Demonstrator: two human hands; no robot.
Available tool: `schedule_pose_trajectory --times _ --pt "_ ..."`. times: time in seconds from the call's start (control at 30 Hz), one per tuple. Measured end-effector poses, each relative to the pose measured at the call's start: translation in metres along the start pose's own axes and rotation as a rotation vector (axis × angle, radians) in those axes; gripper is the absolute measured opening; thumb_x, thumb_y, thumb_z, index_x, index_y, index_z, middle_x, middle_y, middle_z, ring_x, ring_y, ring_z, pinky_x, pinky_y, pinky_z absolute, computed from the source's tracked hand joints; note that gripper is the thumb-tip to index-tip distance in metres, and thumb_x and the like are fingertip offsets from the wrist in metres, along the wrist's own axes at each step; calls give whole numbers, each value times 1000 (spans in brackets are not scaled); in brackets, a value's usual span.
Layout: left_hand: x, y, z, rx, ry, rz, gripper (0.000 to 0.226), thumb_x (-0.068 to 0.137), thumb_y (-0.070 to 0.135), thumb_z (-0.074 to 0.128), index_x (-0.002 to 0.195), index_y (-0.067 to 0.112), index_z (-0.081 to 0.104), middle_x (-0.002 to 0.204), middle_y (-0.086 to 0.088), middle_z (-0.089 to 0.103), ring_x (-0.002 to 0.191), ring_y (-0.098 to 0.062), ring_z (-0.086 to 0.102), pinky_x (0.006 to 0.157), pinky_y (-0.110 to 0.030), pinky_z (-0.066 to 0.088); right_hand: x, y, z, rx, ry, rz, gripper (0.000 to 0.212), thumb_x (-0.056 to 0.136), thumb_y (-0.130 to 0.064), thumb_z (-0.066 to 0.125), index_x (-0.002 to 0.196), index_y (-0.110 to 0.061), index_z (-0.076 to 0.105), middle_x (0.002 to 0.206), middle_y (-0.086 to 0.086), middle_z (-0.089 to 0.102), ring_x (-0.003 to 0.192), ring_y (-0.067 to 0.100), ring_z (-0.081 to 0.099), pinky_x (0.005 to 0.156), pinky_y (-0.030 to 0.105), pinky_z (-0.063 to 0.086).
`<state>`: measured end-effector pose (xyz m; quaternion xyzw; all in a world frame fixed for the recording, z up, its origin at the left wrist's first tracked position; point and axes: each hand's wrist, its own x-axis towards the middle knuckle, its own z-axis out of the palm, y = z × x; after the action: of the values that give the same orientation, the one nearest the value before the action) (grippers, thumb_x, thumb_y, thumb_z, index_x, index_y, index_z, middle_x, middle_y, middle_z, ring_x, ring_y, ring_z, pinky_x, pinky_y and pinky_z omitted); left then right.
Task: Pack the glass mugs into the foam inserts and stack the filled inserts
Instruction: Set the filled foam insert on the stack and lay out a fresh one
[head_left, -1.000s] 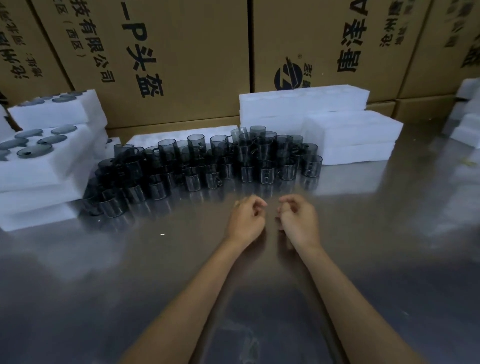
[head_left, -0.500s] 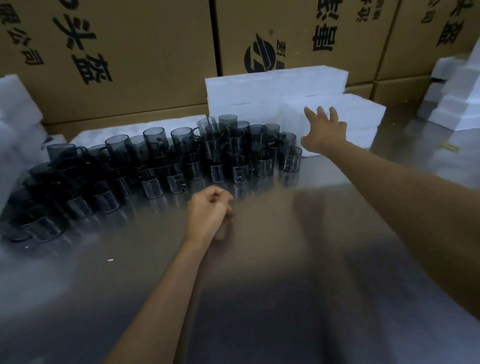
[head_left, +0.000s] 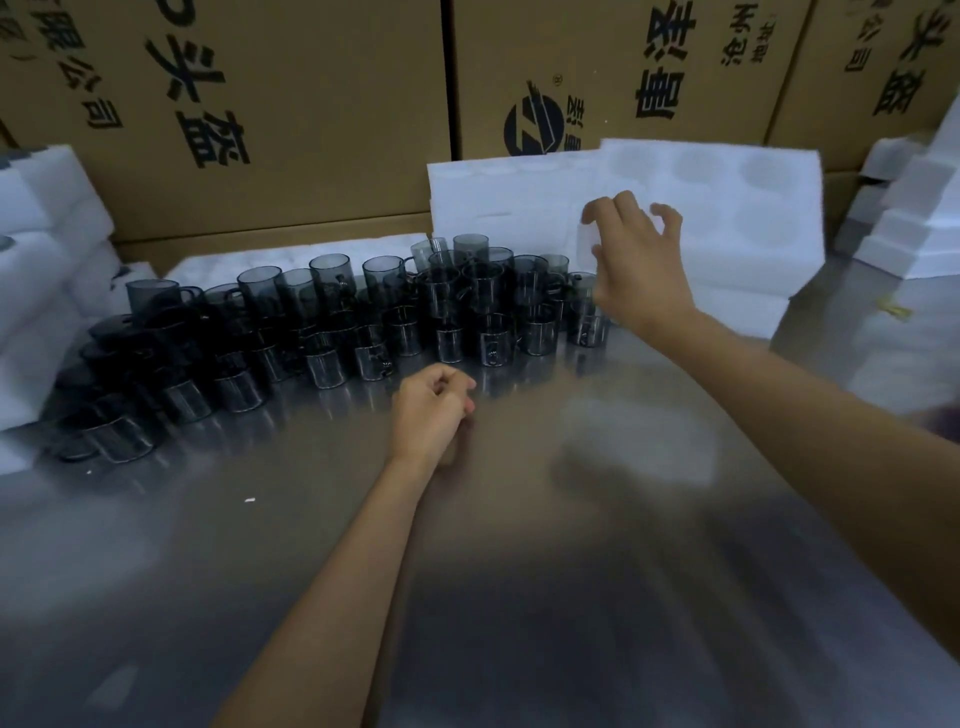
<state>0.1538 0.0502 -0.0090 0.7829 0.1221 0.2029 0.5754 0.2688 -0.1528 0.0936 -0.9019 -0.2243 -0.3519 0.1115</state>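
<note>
1. Dozens of dark glass mugs (head_left: 332, 322) stand crowded together on the metal table (head_left: 519, 597), in a band running from the near left toward the far middle, most with their handles showing.
2. One foam insert (head_left: 727, 208) is tilted up at the far right, its round pockets facing the camera and its near left corner raised above the rightmost mugs.
3. The right hand (head_left: 636, 270) grasps that insert at its near left corner, fingers (head_left: 621, 205) curled over the top face; the thumb is hidden by the hand.
4. Under the lifted insert lies a stack of further foam inserts (head_left: 737, 296) on the table, and a second stack (head_left: 498, 202) stands just to its left, behind the mugs.
5. The left hand (head_left: 428, 413) rests on the table just near of the mugs, clenched into a loose fist with nothing visible in it.
6. A flat foam piece (head_left: 270, 257) lies on the table behind the left half of the mugs.
7. More white foam blocks (head_left: 36, 270) are piled at the left edge, touching the leftmost mugs, and another pile of foam (head_left: 914, 228) sits at the far right.
8. Large cardboard boxes (head_left: 291, 114) with black printed characters form a wall along the far side of the table.
9. A small white scrap (head_left: 249, 500) lies on the bare metal at the near left.
</note>
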Motion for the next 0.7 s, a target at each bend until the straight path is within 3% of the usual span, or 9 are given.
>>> schedule_pose_trajectory --times 0.2,0.3,0.4,0.47,0.53,0.6,0.67,0.7 --pt "-6 5 -12 -279 82 -86 31 95 4 48 79 15 71 59 3 66 56 -11 57 64 -27 46 -53 -100 -57 234 -31 -179 48 80 2 54 125 -12 50 118 6 50 106 25 52 110 46 24" --pt "-14 12 -26 -619 78 -200 27 100 22 49 83 13 68 62 0 68 56 -10 60 60 -25 42 -88 -145 -74 313 -149 -248 48 80 -5 54 127 -15 51 123 2 51 112 22 53 110 44 24" --pt "-29 6 -54 -819 53 -261 37 101 44 44 96 14 65 82 -3 67 76 -16 64 70 -33 48 -128 -180 -79 469 -282 -260 42 86 -7 55 126 -19 51 122 -1 50 110 16 53 110 40 23" --pt "-41 2 -74 -792 94 -265 37 98 48 49 98 15 67 82 -2 66 72 -16 66 63 -30 52 -154 -193 -80 612 -374 -246 34 91 -10 55 123 -20 52 120 -4 49 103 13 53 110 35 22" --pt "-54 6 -86 -802 100 -249 29 94 43 57 89 17 67 77 -1 65 64 -13 64 57 -25 50 -169 -201 -81 657 -447 -262 29 92 -14 54 121 -21 54 116 -5 50 98 12 53 108 31 23" --pt "-61 10 -93 -667 112 -220 17 92 35 64 98 19 64 89 5 62 75 -6 62 66 -21 47 -173 -207 -82 667 -487 -278 24 93 -19 55 116 -22 59 112 -6 55 94 12 54 105 30 28" --pt "-68 9 -97 -461 171 -181 30 89 25 69 118 23 65 110 11 63 96 1 61 81 -19 47 -168 -211 -84 709 -460 -240 13 92 -26 59 102 -25 67 106 -9 61 89 10 57 95 33 40" --pt "-70 8 -97 -444 185 -175 33 88 19 70 120 22 66 111 8 66 97 -3 63 83 -20 50 -163 -211 -85 749 -428 -193 9 91 -28 61 94 -26 69 103 -11 62 87 9 58 88 33 45"
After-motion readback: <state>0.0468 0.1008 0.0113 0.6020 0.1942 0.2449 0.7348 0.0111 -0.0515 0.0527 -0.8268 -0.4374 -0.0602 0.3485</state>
